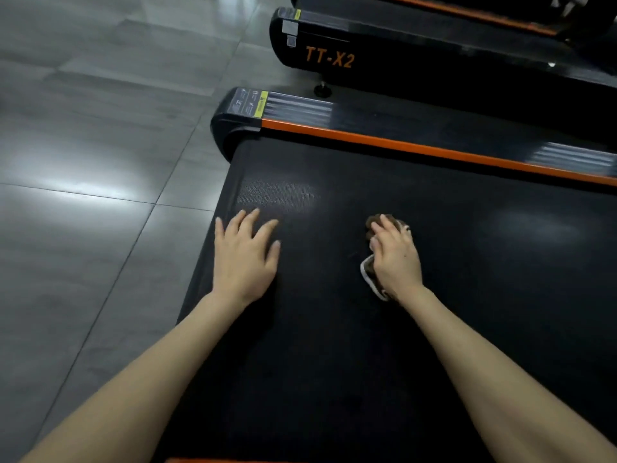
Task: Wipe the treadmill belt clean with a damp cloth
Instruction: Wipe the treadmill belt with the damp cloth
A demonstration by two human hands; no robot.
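Observation:
The black treadmill belt (467,248) fills the middle and right of the head view. My left hand (245,255) lies flat on it near the rear left corner, fingers spread and straight. My right hand (395,255) presses a brown cloth with a white edge (369,272) onto the middle of the belt. The hand covers most of the cloth, and its fingers curl over the front of it. A paler patch shows on the belt just beyond my left hand.
An orange strip and black side rail (400,145) border the belt's far side. A second treadmill marked TT-X2 (329,58) stands beyond it. Grey tiled floor (100,162) lies to the left of the belt's end.

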